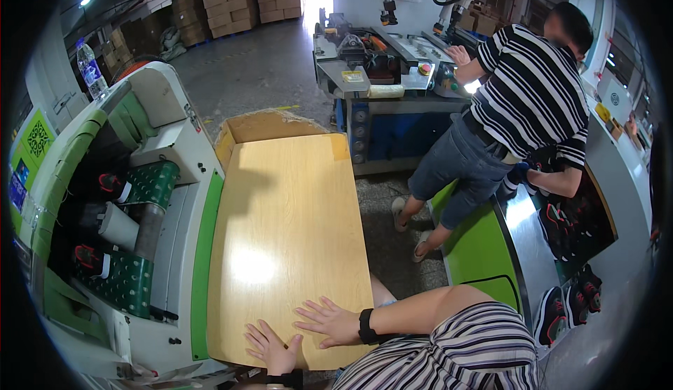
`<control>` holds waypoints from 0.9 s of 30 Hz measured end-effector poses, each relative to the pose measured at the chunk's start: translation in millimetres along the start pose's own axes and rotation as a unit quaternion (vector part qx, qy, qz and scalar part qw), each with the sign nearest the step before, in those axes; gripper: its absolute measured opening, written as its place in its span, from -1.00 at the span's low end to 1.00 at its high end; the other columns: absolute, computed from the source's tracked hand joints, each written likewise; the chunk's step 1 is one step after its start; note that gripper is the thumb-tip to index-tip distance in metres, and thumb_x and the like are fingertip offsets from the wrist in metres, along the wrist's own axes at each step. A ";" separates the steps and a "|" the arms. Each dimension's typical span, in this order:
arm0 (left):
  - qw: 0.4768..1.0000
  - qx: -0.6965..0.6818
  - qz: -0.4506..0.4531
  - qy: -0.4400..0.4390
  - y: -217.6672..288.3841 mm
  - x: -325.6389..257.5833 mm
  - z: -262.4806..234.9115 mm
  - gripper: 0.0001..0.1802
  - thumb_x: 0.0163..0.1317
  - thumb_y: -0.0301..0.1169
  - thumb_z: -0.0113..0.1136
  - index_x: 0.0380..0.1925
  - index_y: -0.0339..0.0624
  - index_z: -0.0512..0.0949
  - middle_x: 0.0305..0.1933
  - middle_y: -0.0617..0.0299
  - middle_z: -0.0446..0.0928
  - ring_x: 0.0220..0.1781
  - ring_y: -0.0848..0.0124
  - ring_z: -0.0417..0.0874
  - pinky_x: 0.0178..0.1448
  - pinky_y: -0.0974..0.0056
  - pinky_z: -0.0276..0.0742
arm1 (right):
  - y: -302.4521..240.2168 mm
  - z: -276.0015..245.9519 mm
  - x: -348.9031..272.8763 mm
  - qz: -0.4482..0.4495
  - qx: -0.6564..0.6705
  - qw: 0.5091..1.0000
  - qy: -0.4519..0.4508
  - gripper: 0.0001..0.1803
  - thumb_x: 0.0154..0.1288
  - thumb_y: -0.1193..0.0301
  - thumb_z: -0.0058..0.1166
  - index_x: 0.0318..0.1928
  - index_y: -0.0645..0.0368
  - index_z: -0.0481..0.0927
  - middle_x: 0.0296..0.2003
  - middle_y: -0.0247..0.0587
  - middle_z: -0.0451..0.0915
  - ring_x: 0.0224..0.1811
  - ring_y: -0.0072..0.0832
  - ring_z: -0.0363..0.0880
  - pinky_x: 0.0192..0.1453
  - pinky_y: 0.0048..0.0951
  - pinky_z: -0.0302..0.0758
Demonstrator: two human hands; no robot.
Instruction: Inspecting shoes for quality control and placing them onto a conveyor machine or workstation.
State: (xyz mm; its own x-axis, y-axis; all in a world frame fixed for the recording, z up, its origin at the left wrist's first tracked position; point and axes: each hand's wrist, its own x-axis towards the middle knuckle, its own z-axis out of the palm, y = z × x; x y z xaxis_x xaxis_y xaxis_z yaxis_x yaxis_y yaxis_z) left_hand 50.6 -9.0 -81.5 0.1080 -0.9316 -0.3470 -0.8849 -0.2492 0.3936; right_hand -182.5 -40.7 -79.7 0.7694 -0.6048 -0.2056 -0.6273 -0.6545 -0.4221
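My left hand [272,349] lies flat at the near edge of a light wooden tabletop [294,215], fingers spread. Just right of it, my right hand [334,322] rests palm down on the same surface, its fingers also apart. A black band circles each wrist. Neither hand holds anything. Glare shows on the board left of its middle, and a strip of tape crosses its far right corner.
At left, a machine's green conveyor belt [130,281] carries black-and-red shoes [91,258]. A bottle [90,67] stands above it. A co-worker in a striped shirt [529,85] stands at right beside more shoes [552,316]. A cardboard box [273,125] sits behind the tabletop.
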 end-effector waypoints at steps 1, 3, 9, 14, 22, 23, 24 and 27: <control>1.000 0.000 0.000 0.001 -0.4 0.4 0.4 0.36 0.08 0.18 0.41 0.62 -0.21 -0.23 0.68 -0.30 -0.45 0.69 -0.26 -0.51 0.54 -0.49 -0.57 | 0.2 0.4 0.2 0.000 0.000 1.000 -0.002 -0.02 0.44 -0.09 0.06 0.65 -0.17 -0.17 0.66 -0.02 -0.32 0.69 0.10 -0.39 0.62 0.36 -0.25; 1.000 0.000 -0.001 0.001 -0.6 0.9 1.4 0.36 0.08 0.18 0.41 0.62 -0.21 -0.23 0.68 -0.29 -0.45 0.69 -0.26 -0.52 0.54 -0.48 -0.57 | 0.4 0.5 -0.1 0.002 -0.001 1.000 -0.006 -0.02 0.44 -0.09 0.05 0.65 -0.17 -0.18 0.66 -0.02 -0.33 0.69 0.10 -0.40 0.62 0.36 -0.26; 1.000 0.007 -0.005 -0.005 1.0 -0.2 -0.9 0.36 0.09 0.19 0.41 0.62 -0.21 -0.25 0.68 -0.28 -0.48 0.69 -0.25 -0.52 0.55 -0.47 -0.57 | 0.8 -2.0 1.1 0.000 0.008 1.000 -0.021 -0.03 0.46 -0.10 0.03 0.66 -0.17 -0.19 0.66 -0.02 -0.34 0.69 0.09 -0.44 0.63 0.35 -0.31; 1.000 0.008 -0.005 -0.009 2.4 -0.6 -1.9 0.37 0.10 0.19 0.41 0.62 -0.20 -0.26 0.68 -0.27 -0.49 0.69 -0.25 -0.52 0.55 -0.47 -0.58 | 1.3 -3.0 0.3 -0.003 0.010 1.000 -0.019 -0.04 0.47 -0.11 0.01 0.66 -0.17 -0.19 0.65 -0.01 -0.34 0.69 0.10 -0.44 0.63 0.35 -0.31; 1.000 0.014 -0.008 -0.006 1.4 0.2 -0.2 0.36 0.09 0.19 0.41 0.62 -0.19 -0.24 0.68 -0.28 -0.46 0.69 -0.26 -0.50 0.54 -0.49 -0.56 | -0.9 -7.4 -0.5 0.002 0.030 0.999 -0.017 0.01 0.40 -0.05 0.12 0.65 -0.08 -0.13 0.65 0.04 -0.31 0.69 0.08 -0.41 0.64 0.29 -0.31; 1.000 0.014 -0.009 -0.005 1.9 -0.2 -0.7 0.36 0.09 0.19 0.41 0.62 -0.19 -0.24 0.68 -0.28 -0.45 0.69 -0.26 -0.50 0.54 -0.49 -0.55 | -0.3 -5.8 -0.2 0.000 0.031 0.999 -0.014 0.01 0.40 -0.05 0.12 0.65 -0.08 -0.13 0.65 0.05 -0.31 0.69 0.08 -0.41 0.64 0.29 -0.31; 1.000 0.014 -0.008 -0.004 1.6 -0.3 -0.6 0.35 0.09 0.19 0.41 0.62 -0.19 -0.24 0.68 -0.28 -0.45 0.69 -0.26 -0.50 0.54 -0.49 -0.55 | 0.1 -4.8 -0.1 -0.001 0.031 0.999 -0.011 0.01 0.40 -0.06 0.12 0.65 -0.09 -0.13 0.65 0.05 -0.30 0.69 0.09 -0.41 0.64 0.29 -0.31; 1.000 0.011 -0.005 -0.003 0.5 0.6 0.8 0.35 0.09 0.19 0.40 0.62 -0.19 -0.23 0.68 -0.28 -0.45 0.69 -0.26 -0.50 0.54 -0.50 -0.55 | 0.6 -3.5 0.4 0.000 0.026 1.000 -0.011 0.01 0.40 -0.06 0.12 0.65 -0.09 -0.13 0.65 0.04 -0.30 0.69 0.09 -0.40 0.64 0.29 -0.32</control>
State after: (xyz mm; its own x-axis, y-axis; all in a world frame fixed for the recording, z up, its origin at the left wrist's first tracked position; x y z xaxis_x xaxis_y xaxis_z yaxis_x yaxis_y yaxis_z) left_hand 49.9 -9.4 -82.2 0.1145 -0.9277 -0.3553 -0.8937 -0.2524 0.3708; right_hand -183.0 -42.9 -77.0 0.7719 -0.5945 -0.2251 -0.6209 -0.6291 -0.4677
